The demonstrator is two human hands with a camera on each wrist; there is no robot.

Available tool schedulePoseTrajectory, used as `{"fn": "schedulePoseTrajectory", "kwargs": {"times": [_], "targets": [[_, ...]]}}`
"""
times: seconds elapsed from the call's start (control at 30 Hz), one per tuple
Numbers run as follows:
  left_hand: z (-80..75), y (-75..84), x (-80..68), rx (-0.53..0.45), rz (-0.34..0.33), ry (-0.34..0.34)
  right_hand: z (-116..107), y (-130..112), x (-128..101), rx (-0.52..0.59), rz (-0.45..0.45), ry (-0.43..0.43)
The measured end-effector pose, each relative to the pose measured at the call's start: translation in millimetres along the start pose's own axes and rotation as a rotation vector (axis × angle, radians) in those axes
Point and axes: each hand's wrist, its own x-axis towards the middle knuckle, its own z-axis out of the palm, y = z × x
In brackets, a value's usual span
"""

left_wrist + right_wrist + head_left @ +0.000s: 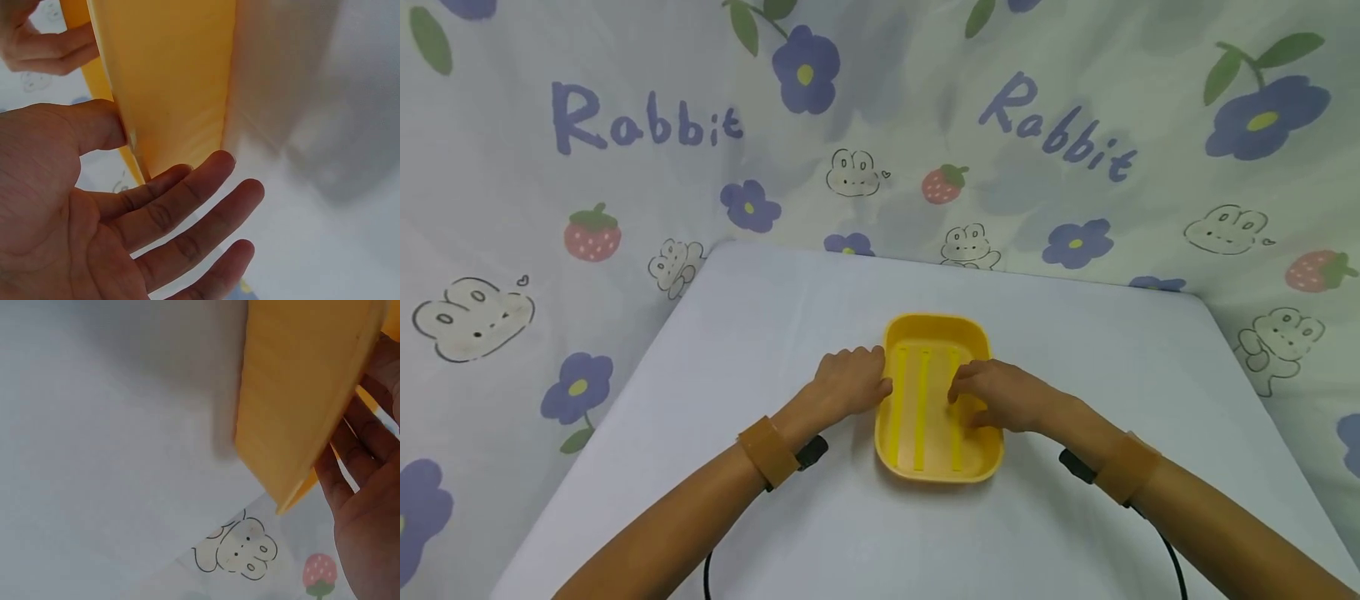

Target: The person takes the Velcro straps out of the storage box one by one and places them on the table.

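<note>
A yellow plastic tray [938, 429] with rounded corners sits on the table, three brighter yellow strips [921, 408] running lengthwise along its floor. My left hand [850, 379] grips the tray's left rim; in the left wrist view its thumb is hooked over the edge and the other fingers spread along the outer wall. From the right side, my right hand [1011, 396] reaches over the rim, its bent fingers inside the tray above the rightmost strip. Nothing shows between those fingers. In the right wrist view, the tray wall [300, 381] partly hides the fingertips.
The tray stands near the middle of a white-covered table [775, 317]. Behind and beside the table hangs a pale cloth [887, 100] printed with rabbits, strawberries and purple flowers. Both wrists wear brown bands [769, 452] with small black cameras and cables.
</note>
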Motion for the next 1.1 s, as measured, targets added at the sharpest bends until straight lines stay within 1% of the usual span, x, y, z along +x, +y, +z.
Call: {"fn": "schedulePoseTrajectory", "kwargs": {"times": [0.13,0.3,0.43,0.73,0.9,1.1], "targets": [[0.0,0.3,1.3,-0.002,-0.002,0.0,5,1,4,0.005,-0.017,-0.043],[2.0,0.4,2.3,-0.008,-0.003,0.004,10,0,8,-0.012,-0.028,-0.074],[-0.1,3.0,-0.6,-0.004,0.002,0.002,14,0,11,-0.039,-0.032,-0.095],[-0.8,2.6,-1.0,-0.001,0.003,0.003,14,0,20,-0.115,-0.098,-0.138],[0.5,1.9,-0.1,-0.001,0.006,0.006,14,0,23,-0.111,-0.104,-0.141],[1.9,0.1,0.7,-0.001,-0.011,-0.007,15,0,28,-0.095,-0.1,-0.152]]}}
